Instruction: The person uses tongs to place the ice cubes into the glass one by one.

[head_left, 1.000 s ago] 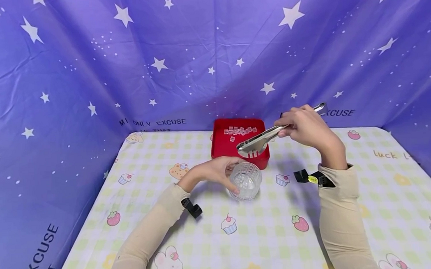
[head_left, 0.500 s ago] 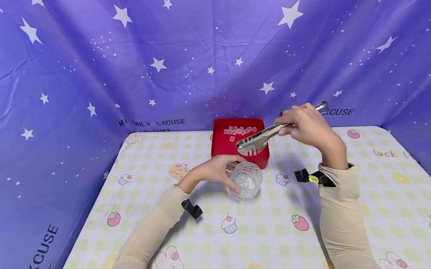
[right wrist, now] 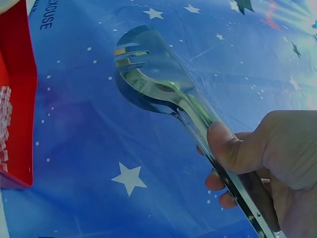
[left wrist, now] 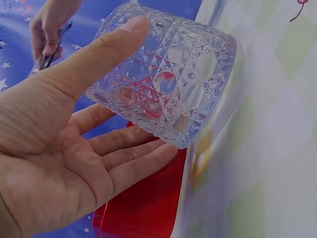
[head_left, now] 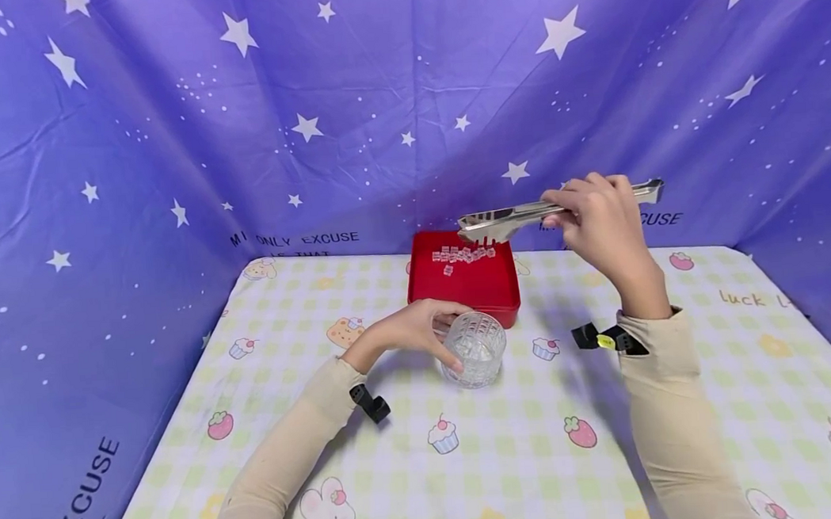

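Note:
My left hand (head_left: 420, 331) holds a clear cut-glass tumbler (head_left: 480, 352) on the table, thumb on the near side and fingers round the far side. In the left wrist view the tumbler (left wrist: 168, 74) shows a diamond pattern. My right hand (head_left: 599, 220) grips metal serving tongs (right wrist: 198, 116) by the middle of their arms. The tongs' slotted heads lie close together, over the back of a red tray (head_left: 453, 289). Nothing shows between them. Several small clear cubes (head_left: 458, 254) lie in the tray, mostly in a cluster toward its back.
A checked tablecloth (head_left: 371, 468) printed with cupcakes, strawberries and bunnies covers the table. Behind and to the left hangs a purple-blue curtain (head_left: 376, 79) with white stars. The red tray stands just behind the tumbler, near the table's back edge.
My right hand has lifted the tongs up and back, from over the tray's front edge near the tumbler to above its back edge. The left hand and tumbler stay nearly in place.

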`<state>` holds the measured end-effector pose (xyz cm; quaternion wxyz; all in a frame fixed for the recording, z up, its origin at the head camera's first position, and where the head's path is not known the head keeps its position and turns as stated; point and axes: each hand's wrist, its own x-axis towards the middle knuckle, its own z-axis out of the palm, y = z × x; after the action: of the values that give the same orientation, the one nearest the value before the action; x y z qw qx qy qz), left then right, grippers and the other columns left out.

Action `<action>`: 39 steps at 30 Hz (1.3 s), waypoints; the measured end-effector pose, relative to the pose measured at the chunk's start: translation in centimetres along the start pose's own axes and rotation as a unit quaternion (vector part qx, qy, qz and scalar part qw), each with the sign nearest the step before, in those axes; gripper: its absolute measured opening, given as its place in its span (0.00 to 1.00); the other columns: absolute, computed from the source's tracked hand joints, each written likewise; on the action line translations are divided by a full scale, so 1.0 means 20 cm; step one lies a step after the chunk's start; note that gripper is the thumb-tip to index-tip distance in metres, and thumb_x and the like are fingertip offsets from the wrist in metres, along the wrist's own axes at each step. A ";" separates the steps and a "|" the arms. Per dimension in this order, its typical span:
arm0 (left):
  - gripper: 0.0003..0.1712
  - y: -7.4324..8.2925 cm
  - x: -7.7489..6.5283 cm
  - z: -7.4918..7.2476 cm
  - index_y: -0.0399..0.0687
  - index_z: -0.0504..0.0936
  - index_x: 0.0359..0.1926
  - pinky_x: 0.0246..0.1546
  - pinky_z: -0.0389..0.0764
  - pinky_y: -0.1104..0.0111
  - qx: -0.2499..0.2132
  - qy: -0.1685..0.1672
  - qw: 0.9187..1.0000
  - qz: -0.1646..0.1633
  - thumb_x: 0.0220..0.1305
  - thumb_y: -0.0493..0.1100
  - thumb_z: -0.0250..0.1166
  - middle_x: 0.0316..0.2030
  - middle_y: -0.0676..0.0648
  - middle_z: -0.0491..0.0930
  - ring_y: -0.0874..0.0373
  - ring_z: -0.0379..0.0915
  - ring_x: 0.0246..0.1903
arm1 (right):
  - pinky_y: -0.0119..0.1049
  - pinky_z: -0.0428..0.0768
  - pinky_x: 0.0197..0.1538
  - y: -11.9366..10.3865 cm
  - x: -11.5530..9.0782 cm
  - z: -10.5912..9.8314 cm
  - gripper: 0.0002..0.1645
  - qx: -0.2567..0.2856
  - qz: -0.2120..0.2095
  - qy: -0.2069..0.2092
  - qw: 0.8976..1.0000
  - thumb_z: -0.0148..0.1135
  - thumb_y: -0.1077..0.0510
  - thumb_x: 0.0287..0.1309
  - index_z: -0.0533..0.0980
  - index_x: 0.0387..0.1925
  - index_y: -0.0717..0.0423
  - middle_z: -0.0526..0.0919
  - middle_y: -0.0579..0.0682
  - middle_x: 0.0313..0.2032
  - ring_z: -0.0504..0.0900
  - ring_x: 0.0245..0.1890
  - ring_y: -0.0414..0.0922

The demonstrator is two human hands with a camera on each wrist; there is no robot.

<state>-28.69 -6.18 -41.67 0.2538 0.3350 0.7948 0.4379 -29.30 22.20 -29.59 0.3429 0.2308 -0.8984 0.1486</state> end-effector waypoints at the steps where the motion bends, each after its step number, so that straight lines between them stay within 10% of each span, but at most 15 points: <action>1: 0.47 0.00 0.00 0.00 0.49 0.76 0.68 0.64 0.78 0.68 0.000 0.000 1.000 -0.001 0.44 0.39 0.85 0.66 0.48 0.77 0.54 0.75 0.63 | 0.55 0.69 0.48 0.00 0.02 0.00 0.11 -0.007 -0.005 -0.001 1.000 0.73 0.63 0.55 0.87 0.41 0.60 0.88 0.59 0.33 0.76 0.34 0.57; 12: 0.46 -0.02 0.00 -0.01 0.50 0.76 0.69 0.64 0.79 0.69 -0.001 -0.003 1.000 0.002 0.47 0.40 0.83 0.67 0.49 0.77 0.54 0.75 0.64 | 0.54 0.70 0.49 0.00 0.23 0.08 0.13 -0.095 -0.075 -0.089 0.989 0.67 0.62 0.60 0.86 0.47 0.59 0.87 0.58 0.36 0.76 0.39 0.57; 23: 0.46 -0.03 0.02 -0.01 0.49 0.75 0.69 0.62 0.80 0.71 -0.009 -0.006 1.000 0.004 0.48 0.39 0.83 0.65 0.49 0.79 0.56 0.77 0.63 | 0.50 0.69 0.43 0.03 0.32 0.32 0.08 -0.160 -0.176 -0.120 0.964 0.75 0.61 0.47 0.86 0.33 0.57 0.85 0.57 0.30 0.77 0.36 0.57; 31: 0.45 -0.02 0.02 -0.01 0.46 0.76 0.69 0.61 0.80 0.72 -0.021 0.001 1.000 0.014 0.47 0.37 0.83 0.64 0.47 0.80 0.56 0.79 0.61 | 0.55 0.73 0.59 0.00 0.33 0.45 0.08 -0.168 -0.150 -0.201 0.954 0.72 0.61 0.53 0.87 0.37 0.58 0.87 0.58 0.35 0.79 0.42 0.58; 39: 0.45 -0.05 0.02 -0.02 0.46 0.75 0.69 0.63 0.79 0.70 -0.047 -0.009 0.999 0.010 0.48 0.36 0.82 0.63 0.46 0.80 0.55 0.79 0.61 | 0.51 0.71 0.52 0.00 0.32 0.55 0.09 -0.179 -0.134 -0.252 0.942 0.69 0.59 0.58 0.87 0.40 0.58 0.87 0.58 0.39 0.77 0.44 0.57</action>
<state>-29.42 -6.43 -42.36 0.2724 0.3344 0.7675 0.4743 -39.42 15.55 -33.16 0.1577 0.3137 -0.9280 -0.1247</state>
